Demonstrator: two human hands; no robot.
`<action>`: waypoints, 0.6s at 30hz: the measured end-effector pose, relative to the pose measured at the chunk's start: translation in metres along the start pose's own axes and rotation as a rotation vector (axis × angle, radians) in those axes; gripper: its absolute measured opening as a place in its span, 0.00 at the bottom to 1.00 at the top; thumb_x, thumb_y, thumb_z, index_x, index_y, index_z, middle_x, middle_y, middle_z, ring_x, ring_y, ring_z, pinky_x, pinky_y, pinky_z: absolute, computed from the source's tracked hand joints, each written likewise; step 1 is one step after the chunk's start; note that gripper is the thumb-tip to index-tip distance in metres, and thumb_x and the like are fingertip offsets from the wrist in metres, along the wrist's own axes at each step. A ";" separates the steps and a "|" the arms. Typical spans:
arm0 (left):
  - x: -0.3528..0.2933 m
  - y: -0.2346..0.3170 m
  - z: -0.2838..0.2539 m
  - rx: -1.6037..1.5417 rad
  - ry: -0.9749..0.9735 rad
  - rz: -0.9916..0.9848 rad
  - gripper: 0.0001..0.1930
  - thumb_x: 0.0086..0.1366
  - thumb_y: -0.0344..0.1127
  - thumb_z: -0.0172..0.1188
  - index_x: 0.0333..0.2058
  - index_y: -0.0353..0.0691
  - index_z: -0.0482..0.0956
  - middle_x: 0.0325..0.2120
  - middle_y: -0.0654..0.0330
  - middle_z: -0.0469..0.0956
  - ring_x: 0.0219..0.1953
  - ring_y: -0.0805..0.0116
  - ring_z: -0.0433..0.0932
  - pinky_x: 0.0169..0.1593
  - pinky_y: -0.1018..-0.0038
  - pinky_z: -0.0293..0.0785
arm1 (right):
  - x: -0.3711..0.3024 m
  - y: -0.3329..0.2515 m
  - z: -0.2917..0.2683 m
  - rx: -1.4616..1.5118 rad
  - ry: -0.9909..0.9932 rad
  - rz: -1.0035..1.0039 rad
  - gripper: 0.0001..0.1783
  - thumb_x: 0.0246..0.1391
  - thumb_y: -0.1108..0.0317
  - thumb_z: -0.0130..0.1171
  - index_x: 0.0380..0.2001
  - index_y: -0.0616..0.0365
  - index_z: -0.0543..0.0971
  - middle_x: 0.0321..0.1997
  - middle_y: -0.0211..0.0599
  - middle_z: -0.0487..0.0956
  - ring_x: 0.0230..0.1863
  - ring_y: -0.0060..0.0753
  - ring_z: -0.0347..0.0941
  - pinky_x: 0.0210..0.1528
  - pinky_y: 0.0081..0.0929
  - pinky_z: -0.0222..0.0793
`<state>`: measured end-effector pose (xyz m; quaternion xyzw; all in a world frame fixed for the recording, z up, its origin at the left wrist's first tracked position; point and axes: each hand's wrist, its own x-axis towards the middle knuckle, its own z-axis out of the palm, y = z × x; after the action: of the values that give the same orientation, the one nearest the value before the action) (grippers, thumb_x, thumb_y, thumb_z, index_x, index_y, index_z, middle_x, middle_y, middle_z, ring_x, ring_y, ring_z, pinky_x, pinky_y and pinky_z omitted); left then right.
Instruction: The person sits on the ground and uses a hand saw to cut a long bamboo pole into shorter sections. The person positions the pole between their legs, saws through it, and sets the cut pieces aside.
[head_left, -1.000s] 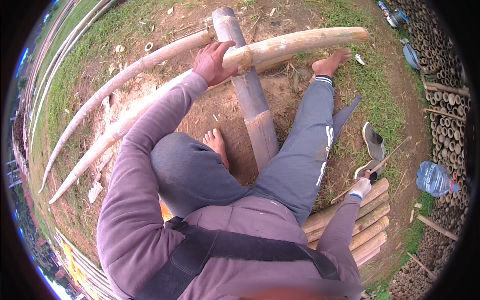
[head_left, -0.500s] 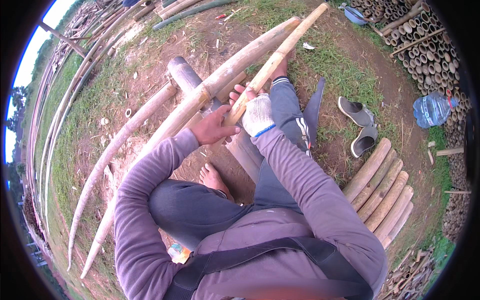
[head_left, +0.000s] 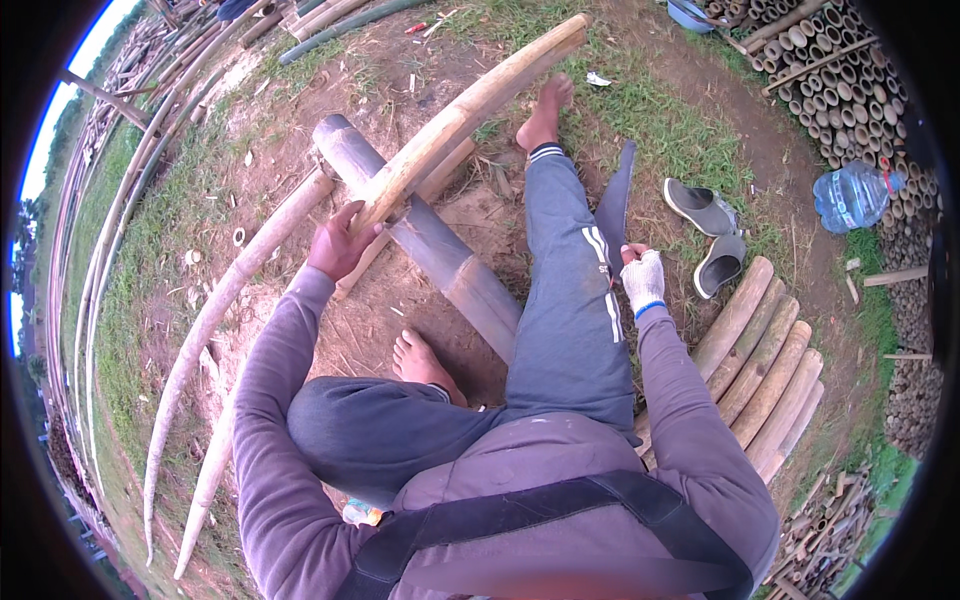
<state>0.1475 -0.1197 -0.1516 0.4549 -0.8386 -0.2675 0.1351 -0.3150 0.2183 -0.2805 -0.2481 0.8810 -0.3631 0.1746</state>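
My bare left hand (head_left: 340,242) is closed around the near end of a pale bamboo pole (head_left: 470,95), thumb on the side toward me. This pole slants away to the upper right, lying along a longer pole beneath it, across a thick grey bamboo trunk (head_left: 450,260). My right hand (head_left: 643,280), in a white knitted glove with bare fingertips, is beside my outstretched right leg. Its fingers are curled; what they hold, if anything, is hidden. Next to it lies a dark, tapering saw-like blade (head_left: 614,195), its lower end hidden by the trouser leg.
Grey slip-on shoes (head_left: 715,240) and a row of short bamboo lengths (head_left: 760,370) lie at right. A large clear bottle (head_left: 855,198) stands by stacked bamboo (head_left: 840,85). Long curved poles (head_left: 215,320) lie at left. My bare feet rest on the dirt.
The bamboo pole has come down onto the longer pole. My right hand has let go of it and moved right, beside my leg. The left hand has shifted left, gripping the pole's near end.
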 end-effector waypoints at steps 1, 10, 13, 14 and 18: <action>0.000 -0.007 0.000 0.025 0.005 0.024 0.37 0.66 0.60 0.70 0.61 0.35 0.78 0.42 0.39 0.87 0.47 0.43 0.88 0.52 0.56 0.83 | -0.006 0.016 0.002 -0.048 -0.017 0.024 0.19 0.67 0.57 0.65 0.47 0.64 0.84 0.44 0.55 0.87 0.46 0.54 0.85 0.50 0.44 0.77; 0.003 -0.020 0.000 -0.008 0.060 0.004 0.36 0.66 0.58 0.71 0.62 0.36 0.79 0.44 0.39 0.87 0.48 0.48 0.88 0.52 0.58 0.82 | -0.040 0.038 0.029 -0.190 -0.178 0.003 0.20 0.61 0.58 0.68 0.47 0.64 0.85 0.46 0.55 0.88 0.49 0.54 0.86 0.51 0.44 0.78; 0.006 -0.027 0.000 -0.004 0.025 -0.051 0.36 0.66 0.58 0.71 0.62 0.36 0.79 0.45 0.39 0.87 0.48 0.48 0.88 0.53 0.58 0.82 | -0.036 0.027 0.025 -0.203 -0.213 -0.024 0.20 0.57 0.63 0.69 0.50 0.62 0.85 0.45 0.57 0.88 0.49 0.56 0.86 0.50 0.46 0.78; 0.006 -0.027 0.000 -0.014 0.024 -0.037 0.36 0.67 0.58 0.71 0.62 0.36 0.79 0.45 0.40 0.87 0.48 0.48 0.88 0.53 0.58 0.82 | -0.035 0.024 0.024 -0.215 -0.219 -0.051 0.21 0.57 0.65 0.68 0.52 0.62 0.85 0.45 0.58 0.87 0.48 0.55 0.86 0.49 0.46 0.78; 0.010 -0.030 -0.001 -0.025 0.007 0.013 0.36 0.67 0.59 0.70 0.62 0.37 0.79 0.45 0.41 0.87 0.48 0.48 0.88 0.53 0.58 0.82 | -0.029 0.013 0.023 -0.347 -0.252 -0.037 0.19 0.56 0.65 0.67 0.49 0.61 0.86 0.45 0.58 0.87 0.50 0.57 0.85 0.50 0.48 0.79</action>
<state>0.1631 -0.1421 -0.1686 0.4484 -0.8377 -0.2756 0.1454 -0.2842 0.2297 -0.3021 -0.3341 0.8968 -0.1752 0.2311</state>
